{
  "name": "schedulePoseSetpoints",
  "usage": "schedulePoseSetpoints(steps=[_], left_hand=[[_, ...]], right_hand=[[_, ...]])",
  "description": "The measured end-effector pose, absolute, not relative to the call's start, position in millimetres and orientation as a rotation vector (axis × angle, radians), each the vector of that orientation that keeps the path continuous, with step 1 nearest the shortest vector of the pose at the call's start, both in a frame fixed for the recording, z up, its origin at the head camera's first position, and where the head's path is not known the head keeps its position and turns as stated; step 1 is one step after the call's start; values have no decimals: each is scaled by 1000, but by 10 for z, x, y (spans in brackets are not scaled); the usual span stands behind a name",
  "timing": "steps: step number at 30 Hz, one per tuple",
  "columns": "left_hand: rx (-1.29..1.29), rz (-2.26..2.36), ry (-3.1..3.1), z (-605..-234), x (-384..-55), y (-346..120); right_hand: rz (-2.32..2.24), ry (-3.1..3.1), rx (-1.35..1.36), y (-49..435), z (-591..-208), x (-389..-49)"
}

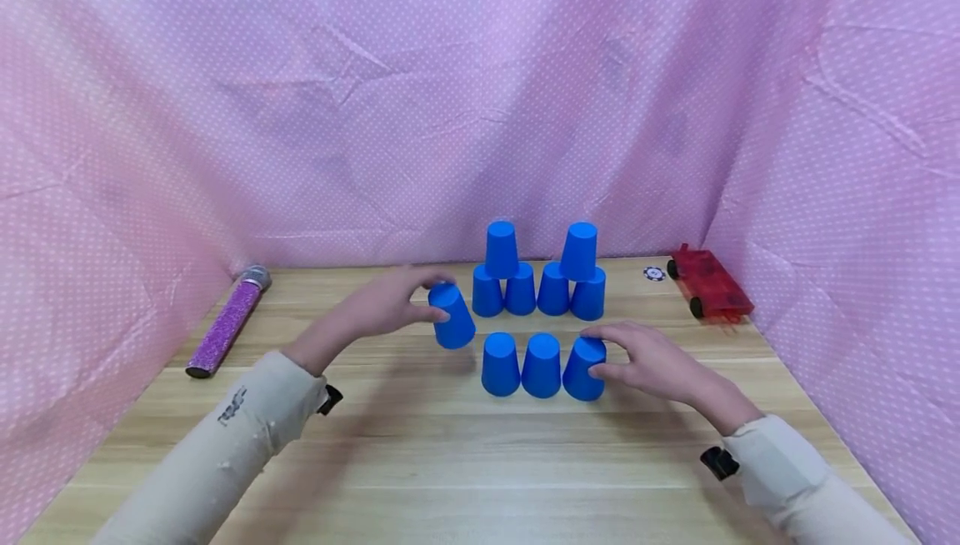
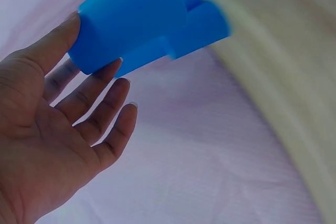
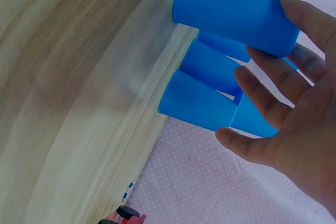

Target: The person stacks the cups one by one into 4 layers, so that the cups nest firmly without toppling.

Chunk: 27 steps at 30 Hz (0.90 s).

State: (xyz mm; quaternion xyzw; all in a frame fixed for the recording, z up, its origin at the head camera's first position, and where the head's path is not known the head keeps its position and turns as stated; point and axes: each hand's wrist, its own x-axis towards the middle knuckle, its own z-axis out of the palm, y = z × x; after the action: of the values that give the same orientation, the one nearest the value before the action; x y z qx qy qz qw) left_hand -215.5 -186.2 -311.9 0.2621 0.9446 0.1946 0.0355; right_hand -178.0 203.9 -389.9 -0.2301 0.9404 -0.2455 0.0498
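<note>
My left hand [image 1: 392,305] pinches a blue cup [image 1: 453,320] near its narrow end, thumb on one side and fingers on the other. The cup is upside down, tilted and held above the table. With thumb and fingers, my right hand [image 1: 656,363] grips the blue cup at the right end of the front row [image 1: 581,377], its rim at the tabletop. Left of it stand two more inverted cups, a middle cup [image 1: 542,367] and a left cup [image 1: 500,367]. Behind them are two small pyramids, each with a top cup [image 1: 502,250] bridging two lower cups.
A wooden table [image 1: 420,462] lies under everything. At left is a purple glitter microphone [image 1: 228,324]. A poker chip [image 1: 654,273] and a red toy car [image 1: 708,285] sit at the back right. Pink dotted cloth [image 1: 360,112] hangs around the back and sides.
</note>
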Motion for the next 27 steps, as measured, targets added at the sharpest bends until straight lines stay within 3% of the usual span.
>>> schedulePoseSetpoints(steps=[13, 27], left_hand=[[884, 726, 3007, -2472, -2444, -1378], [801, 662, 3074, -2494, -2907, -809]], right_hand=[[-745, 2873, -726, 2021, -3900, -1777], [-733, 2881, -705, 2009, -3903, -1781]])
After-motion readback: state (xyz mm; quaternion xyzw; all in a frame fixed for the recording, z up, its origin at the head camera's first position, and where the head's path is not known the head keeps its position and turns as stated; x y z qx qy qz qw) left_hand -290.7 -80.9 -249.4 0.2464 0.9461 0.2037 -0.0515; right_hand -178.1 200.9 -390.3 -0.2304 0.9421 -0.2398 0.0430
